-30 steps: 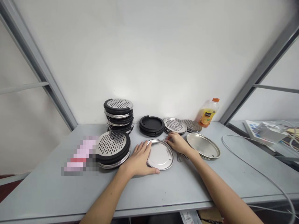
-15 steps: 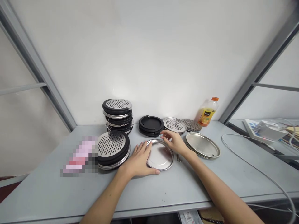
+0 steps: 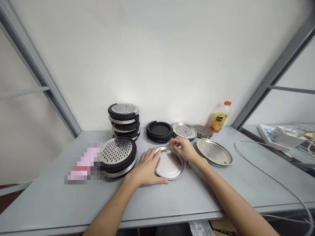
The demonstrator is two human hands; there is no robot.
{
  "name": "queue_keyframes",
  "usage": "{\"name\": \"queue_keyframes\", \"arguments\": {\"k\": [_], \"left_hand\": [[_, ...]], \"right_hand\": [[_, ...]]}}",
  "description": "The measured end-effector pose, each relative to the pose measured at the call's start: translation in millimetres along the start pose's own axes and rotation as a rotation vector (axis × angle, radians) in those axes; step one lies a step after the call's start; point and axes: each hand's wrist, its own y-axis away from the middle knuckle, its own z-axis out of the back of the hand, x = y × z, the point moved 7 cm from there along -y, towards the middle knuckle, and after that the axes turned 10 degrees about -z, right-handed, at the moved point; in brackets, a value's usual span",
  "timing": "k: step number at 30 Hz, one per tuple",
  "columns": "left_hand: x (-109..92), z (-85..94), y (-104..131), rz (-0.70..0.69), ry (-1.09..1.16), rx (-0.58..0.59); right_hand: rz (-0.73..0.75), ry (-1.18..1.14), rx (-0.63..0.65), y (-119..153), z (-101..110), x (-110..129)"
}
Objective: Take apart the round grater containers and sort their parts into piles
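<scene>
A round silver metal plate (image 3: pixel 169 165) lies on the grey table (image 3: pixel 147 205) in front of me. Over its left rim rests my left hand (image 3: pixel 147 166), fingers spread and thumb near the lower edge. My right hand (image 3: pixel 182 149) is at the plate's upper right edge, its thumb and fingertips pinched on something small and metallic that I cannot make out. Just right of the plate lies a small metal clip (image 3: pixel 189 165). Beside my left hand is a stack of black-rimmed perforated discs (image 3: pixel 118 152).
Behind stand a taller stack of discs (image 3: pixel 124 111), black rings (image 3: pixel 159 131), a silver grater plate (image 3: pixel 184 131) and a darker one (image 3: pixel 202 131). Plain metal plates (image 3: pixel 214 152), an orange-capped bottle (image 3: pixel 219 121) and a white cable (image 3: pixel 268 173) are at right.
The fingertips of my right hand have shifted slightly at the plate's rim. My left hand keeps nearly the same place on the plate.
</scene>
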Motion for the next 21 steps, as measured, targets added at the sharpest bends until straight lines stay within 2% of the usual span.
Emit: {"name": "queue_keyframes", "arguments": {"k": [6, 11, 17, 21], "left_hand": [[-3.1, 2.8, 0.2, -0.003, 0.012, -0.016], [-8.0, 8.7, 1.1, -0.002, 0.015, -0.051], [-12.3, 18.6, 1.2, -0.025, 0.087, -0.157], [-10.6, 18.7, 0.1, -0.01, 0.15, -0.178]], "right_hand": [[-0.122, 0.125, -0.068, -1.8, 11.9, -16.3], [-0.261, 0.21, -0.003, -2.5, 12.1, -38.0], [-0.265, 0.123, 0.054, -4.0, 8.6, -45.4], [-0.226, 0.054, 0.066, -3.3, 15.1, -32.6]]}}
